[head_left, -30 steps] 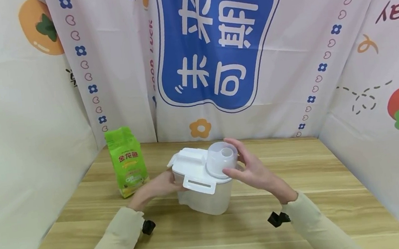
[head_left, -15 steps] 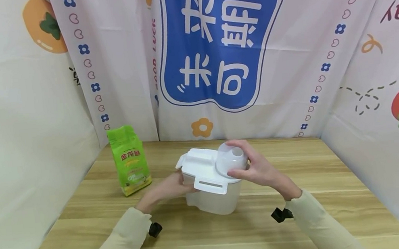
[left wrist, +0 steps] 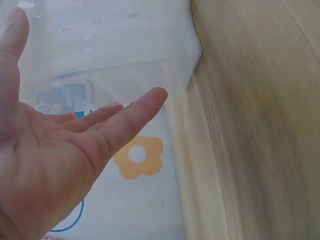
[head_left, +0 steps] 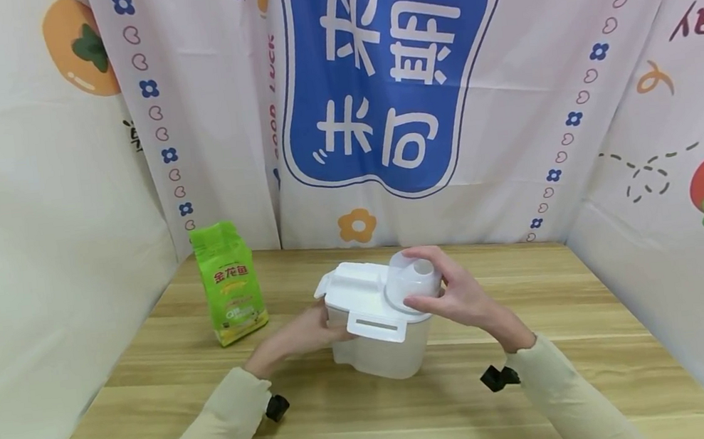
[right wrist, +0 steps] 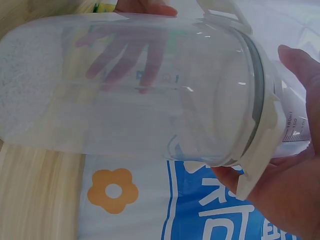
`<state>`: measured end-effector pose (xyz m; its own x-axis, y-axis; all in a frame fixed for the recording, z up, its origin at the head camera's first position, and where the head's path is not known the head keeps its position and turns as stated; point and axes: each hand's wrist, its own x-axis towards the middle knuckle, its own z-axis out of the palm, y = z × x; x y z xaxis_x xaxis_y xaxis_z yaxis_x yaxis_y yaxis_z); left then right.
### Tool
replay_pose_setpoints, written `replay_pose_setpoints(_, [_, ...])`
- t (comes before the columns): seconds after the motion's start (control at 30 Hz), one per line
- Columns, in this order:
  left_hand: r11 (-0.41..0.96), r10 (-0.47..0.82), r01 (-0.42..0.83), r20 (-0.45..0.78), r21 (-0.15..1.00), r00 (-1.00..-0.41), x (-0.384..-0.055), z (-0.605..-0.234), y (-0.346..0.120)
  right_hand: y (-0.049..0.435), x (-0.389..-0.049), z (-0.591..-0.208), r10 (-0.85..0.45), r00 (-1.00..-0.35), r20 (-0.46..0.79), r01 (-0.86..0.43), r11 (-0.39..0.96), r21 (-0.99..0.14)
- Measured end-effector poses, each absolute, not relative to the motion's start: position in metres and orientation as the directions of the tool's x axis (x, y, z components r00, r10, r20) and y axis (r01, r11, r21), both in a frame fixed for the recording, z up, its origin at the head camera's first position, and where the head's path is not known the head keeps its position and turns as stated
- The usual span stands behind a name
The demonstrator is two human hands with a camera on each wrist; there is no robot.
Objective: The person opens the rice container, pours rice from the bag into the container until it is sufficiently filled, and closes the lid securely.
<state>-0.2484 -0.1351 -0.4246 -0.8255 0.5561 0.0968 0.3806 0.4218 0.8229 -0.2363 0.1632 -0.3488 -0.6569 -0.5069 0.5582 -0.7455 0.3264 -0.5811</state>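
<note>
A translucent plastic storage container [head_left: 382, 352] with a white lid [head_left: 360, 294] is near the middle of the table. White grainy contents [right wrist: 25, 80] show at its bottom in the right wrist view. Over the lid's right end sits a clear measuring cup [head_left: 406, 282], its scale marks visible in the right wrist view. My right hand [head_left: 457, 298] grips this cup between thumb and fingers. My left hand [head_left: 309, 331] holds the container's left side, thumb toward me; its fingers [right wrist: 122, 57] show through the clear wall from the right wrist. Whether the container's base touches the table cannot be told.
A green printed bag [head_left: 230, 286] stands upright at the back left of the wooden table [head_left: 538, 400]. White printed cloth [head_left: 219, 119] hangs behind the table and along both sides. A black strap piece [head_left: 497, 378] sits at each wrist.
The container has shifted slightly right along with both hands. My right hand stays on the cup and my left hand on the container's side. The view has also moved a little.
</note>
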Motion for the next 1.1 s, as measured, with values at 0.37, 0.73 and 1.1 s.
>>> replay_pose_setpoints(0.37, [0.437, 0.557, 0.393, 0.100, 0.809, -0.825, -0.249, -0.425, -0.135, 0.164, -0.239, -0.337, -0.505, -0.662, 0.553, -0.741, 0.331, -0.584])
replay_pose_setpoints(0.73, [0.437, 0.566, 0.357, 0.056, 0.826, -0.823, -0.249, -0.426, -0.134, 0.163, -0.236, -0.317, -0.507, -0.699, 0.504, -0.705, 0.374, -0.602])
replay_pose_setpoints(1.1, [0.362, 0.612, 0.370, 0.081, 0.855, -0.786, -0.253, -0.428, -0.135, 0.151, -0.242, -0.293, -0.535, -0.666, 0.519, -0.738, 0.374, -0.562])
